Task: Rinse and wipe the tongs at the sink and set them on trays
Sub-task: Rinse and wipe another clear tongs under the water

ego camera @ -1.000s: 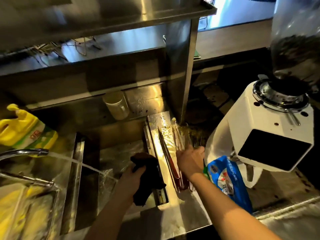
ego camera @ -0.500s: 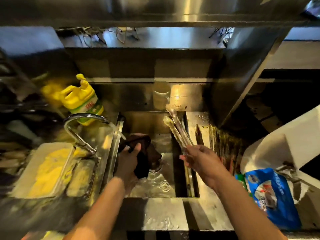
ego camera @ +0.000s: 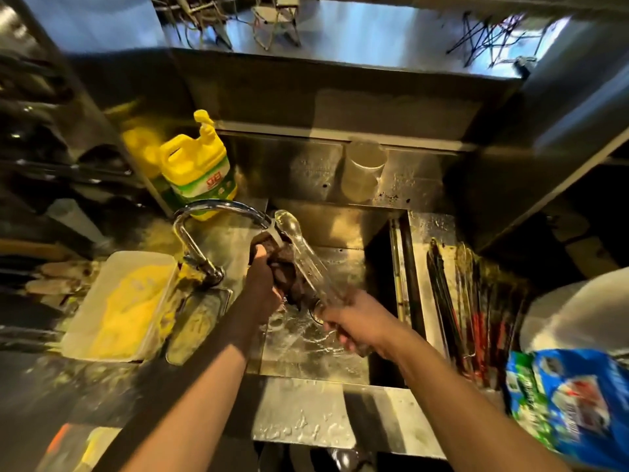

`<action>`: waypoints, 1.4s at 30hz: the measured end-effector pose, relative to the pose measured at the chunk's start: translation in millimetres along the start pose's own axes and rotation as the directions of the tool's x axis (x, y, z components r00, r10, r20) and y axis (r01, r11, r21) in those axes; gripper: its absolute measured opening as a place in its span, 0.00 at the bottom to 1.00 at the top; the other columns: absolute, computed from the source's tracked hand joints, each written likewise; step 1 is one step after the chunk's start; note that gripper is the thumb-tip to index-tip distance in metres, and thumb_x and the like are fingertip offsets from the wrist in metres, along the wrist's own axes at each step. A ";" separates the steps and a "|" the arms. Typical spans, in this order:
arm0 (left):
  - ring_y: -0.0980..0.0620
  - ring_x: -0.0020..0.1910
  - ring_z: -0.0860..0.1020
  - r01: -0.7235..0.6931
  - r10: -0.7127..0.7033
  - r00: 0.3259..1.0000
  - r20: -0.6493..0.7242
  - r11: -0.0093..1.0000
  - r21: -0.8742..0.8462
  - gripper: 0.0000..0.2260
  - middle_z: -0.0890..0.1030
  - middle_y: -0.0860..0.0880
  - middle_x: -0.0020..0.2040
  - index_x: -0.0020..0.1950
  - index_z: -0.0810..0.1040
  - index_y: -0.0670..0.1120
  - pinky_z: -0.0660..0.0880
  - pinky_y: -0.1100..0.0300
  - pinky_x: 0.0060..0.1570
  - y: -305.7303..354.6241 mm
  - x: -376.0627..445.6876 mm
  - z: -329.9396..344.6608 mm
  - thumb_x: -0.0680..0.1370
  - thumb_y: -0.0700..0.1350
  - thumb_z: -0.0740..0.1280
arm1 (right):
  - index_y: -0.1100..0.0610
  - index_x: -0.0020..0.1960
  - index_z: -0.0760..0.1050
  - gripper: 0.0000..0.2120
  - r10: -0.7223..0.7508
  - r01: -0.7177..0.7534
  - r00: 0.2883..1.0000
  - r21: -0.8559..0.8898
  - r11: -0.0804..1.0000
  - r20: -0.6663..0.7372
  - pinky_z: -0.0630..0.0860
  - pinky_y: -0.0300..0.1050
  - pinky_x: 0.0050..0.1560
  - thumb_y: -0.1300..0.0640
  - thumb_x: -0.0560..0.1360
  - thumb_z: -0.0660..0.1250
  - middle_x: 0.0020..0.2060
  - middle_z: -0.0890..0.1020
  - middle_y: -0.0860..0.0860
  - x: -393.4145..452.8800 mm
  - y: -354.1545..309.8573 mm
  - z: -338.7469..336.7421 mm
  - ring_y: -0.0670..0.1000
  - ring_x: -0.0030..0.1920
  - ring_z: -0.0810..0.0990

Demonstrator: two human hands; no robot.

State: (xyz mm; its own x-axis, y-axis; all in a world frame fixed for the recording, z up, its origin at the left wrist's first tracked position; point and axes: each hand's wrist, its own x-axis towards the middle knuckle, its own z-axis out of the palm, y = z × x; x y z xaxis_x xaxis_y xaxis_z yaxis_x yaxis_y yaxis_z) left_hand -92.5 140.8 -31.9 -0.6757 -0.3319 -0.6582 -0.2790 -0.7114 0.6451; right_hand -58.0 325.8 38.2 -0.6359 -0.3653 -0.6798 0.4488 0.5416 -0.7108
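1. Tongs (ego camera: 301, 255): over the sink (ego camera: 340, 362), long axis running up-left from the right hand (ego camera: 350, 321) to the tap (ego camera: 218, 212).
2. Right fingers curl round the handle end.
3. Left hand (ego camera: 263, 284) grips a dark cloth (ego camera: 284, 267) touching the tongs' left side, nearer the wet tips.

One clear tongs (ego camera: 299, 248), one dark cloth (ego camera: 284, 267), one faucet (ego camera: 218, 212), one yellow detergent jug (ego camera: 199, 175), two hands (ego camera: 263, 284) (both busy)

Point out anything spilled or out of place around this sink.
Yellowish residue is smeared over the counter beside the faucet and near the white tray. Elsewhere only water splashes on the sink rim.
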 end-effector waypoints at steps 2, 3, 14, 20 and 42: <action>0.43 0.52 0.82 0.032 -0.032 0.999 -0.009 0.996 0.084 0.18 0.80 0.43 0.61 0.58 0.79 0.46 0.75 0.46 0.61 3.5 9.9 8.6 0.83 0.58 0.58 | 0.58 0.46 0.75 0.02 -0.013 0.012 1.000 -0.060 0.998 -0.003 0.68 0.39 0.21 0.59 0.75 0.66 0.23 0.75 0.47 -1.8 1.0 0.4 0.46 0.21 0.71; 0.41 0.57 0.81 0.043 -0.041 0.999 -0.016 0.991 0.130 0.19 0.80 0.41 0.63 0.63 0.78 0.44 0.75 0.43 0.64 4.1 15.4 11.5 0.83 0.57 0.61 | 0.56 0.47 0.74 0.03 -0.017 0.018 1.000 -0.053 0.998 0.016 0.69 0.39 0.20 0.62 0.74 0.66 0.22 0.75 0.47 -3.4 2.2 -0.3 0.45 0.20 0.71; 0.42 0.42 0.81 0.156 -0.159 0.987 -0.012 0.948 0.278 0.12 0.81 0.37 0.52 0.61 0.76 0.41 0.81 0.47 0.41 -9.4 40.9 32.2 0.81 0.46 0.66 | 0.62 0.45 0.75 0.04 0.054 -0.055 0.997 -0.017 0.998 -0.053 0.70 0.43 0.22 0.64 0.74 0.61 0.28 0.76 0.53 4.4 3.7 6.2 0.49 0.22 0.72; 0.43 0.43 0.83 0.204 -0.202 0.979 -0.038 0.933 0.296 0.16 0.83 0.39 0.56 0.66 0.77 0.41 0.81 0.48 0.40 -11.0 41.3 31.9 0.81 0.46 0.67 | 0.64 0.55 0.73 0.10 0.072 -0.077 0.995 -0.082 0.994 -0.065 0.69 0.42 0.22 0.62 0.75 0.63 0.30 0.76 0.54 5.8 -2.7 10.9 0.49 0.21 0.72; 0.44 0.53 0.85 0.102 -0.100 0.991 -0.090 0.995 0.015 0.15 0.86 0.44 0.55 0.63 0.81 0.47 0.78 0.42 0.61 -11.2 45.6 15.4 0.83 0.53 0.62 | 0.48 0.59 0.73 0.20 -0.087 0.041 0.976 -0.226 0.973 -0.200 0.72 0.42 0.27 0.37 0.77 0.54 0.32 0.76 0.48 -24.8 8.4 -35.6 0.47 0.28 0.75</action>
State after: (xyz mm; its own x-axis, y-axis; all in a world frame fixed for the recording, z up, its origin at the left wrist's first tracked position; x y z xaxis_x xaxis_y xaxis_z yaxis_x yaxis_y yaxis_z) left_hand -130.7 143.2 -63.1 -0.5803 -0.3133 -0.7517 -0.3566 -0.7321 0.5804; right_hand -60.8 366.3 55.5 -0.7856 -0.2520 -0.5651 0.2692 0.6832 -0.6788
